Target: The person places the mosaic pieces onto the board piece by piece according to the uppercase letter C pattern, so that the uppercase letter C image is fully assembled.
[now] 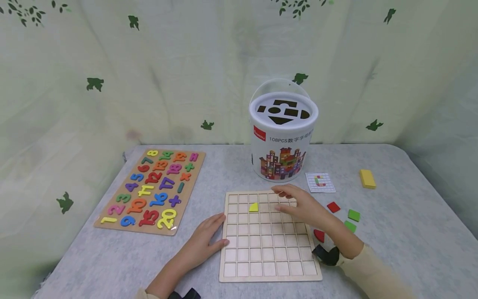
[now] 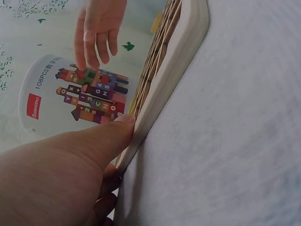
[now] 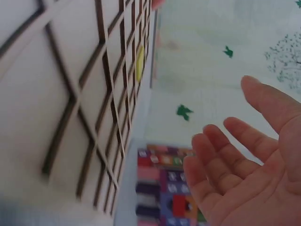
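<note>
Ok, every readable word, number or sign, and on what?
"108PCS数字字母": toy bucket
"ZMEDU", first letter unclear: bucket's red label
"1" to "20", "+", "-", "×": number puzzle board; others unclear
"C" shape: pattern card
Pictured block lettering: mostly too small
Wooden grid: none

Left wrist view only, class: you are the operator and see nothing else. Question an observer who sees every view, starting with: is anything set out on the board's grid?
Observer: Yes, I can see one yellow piece on the board, in the third column from the left, second row from the far edge.
Operator: Are there loose pieces nearby?
Observer: Two red pieces and two green pieces lie on the table to the right of the board.
Operator: What lies beside the bucket?
Observer: A card showing a coloured C-like shape lies to the right of its base.
</note>
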`<state>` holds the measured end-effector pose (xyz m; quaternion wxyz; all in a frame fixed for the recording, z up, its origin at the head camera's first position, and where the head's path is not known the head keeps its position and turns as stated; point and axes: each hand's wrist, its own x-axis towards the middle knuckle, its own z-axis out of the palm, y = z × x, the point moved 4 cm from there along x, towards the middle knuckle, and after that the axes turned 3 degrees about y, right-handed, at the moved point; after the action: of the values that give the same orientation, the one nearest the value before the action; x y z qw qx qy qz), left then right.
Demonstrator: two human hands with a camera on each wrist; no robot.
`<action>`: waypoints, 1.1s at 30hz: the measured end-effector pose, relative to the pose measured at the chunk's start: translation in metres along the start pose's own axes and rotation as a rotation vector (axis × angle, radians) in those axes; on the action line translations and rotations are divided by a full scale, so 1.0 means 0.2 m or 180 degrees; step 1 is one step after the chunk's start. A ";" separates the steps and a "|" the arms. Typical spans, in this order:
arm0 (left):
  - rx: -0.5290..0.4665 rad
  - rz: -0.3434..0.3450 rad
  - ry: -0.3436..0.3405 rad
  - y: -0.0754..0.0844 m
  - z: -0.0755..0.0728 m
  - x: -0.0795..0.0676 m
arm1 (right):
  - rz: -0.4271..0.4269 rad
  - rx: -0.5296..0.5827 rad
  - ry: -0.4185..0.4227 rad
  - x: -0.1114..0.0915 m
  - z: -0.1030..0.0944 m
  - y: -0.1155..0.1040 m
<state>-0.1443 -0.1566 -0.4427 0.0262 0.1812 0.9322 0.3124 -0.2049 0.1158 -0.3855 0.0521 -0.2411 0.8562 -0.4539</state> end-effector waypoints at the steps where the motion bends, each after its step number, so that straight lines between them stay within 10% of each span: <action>1: -0.0006 -0.0002 0.0000 0.00 0.00 0.00 | 0.0022 -0.0033 0.0072 -0.03 -0.03 0.00; 13: 0.0004 -0.0035 0.0030 0.00 0.00 0.00 | 0.0342 -0.0529 0.0704 -0.29 -0.32 0.24; 24: 0.0016 -0.0011 0.0035 -0.01 0.00 0.00 | 0.0936 -0.0824 0.0547 -0.37 -0.36 0.48; 33: 0.0036 0.0000 0.0040 -0.01 0.01 0.00 | 0.0815 -0.1084 0.0499 -0.36 -0.36 0.52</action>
<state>-0.1449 -0.1569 -0.4449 0.0193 0.1794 0.9341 0.3082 -0.2007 0.2521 -0.4359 0.0012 -0.0998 0.9455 -0.3099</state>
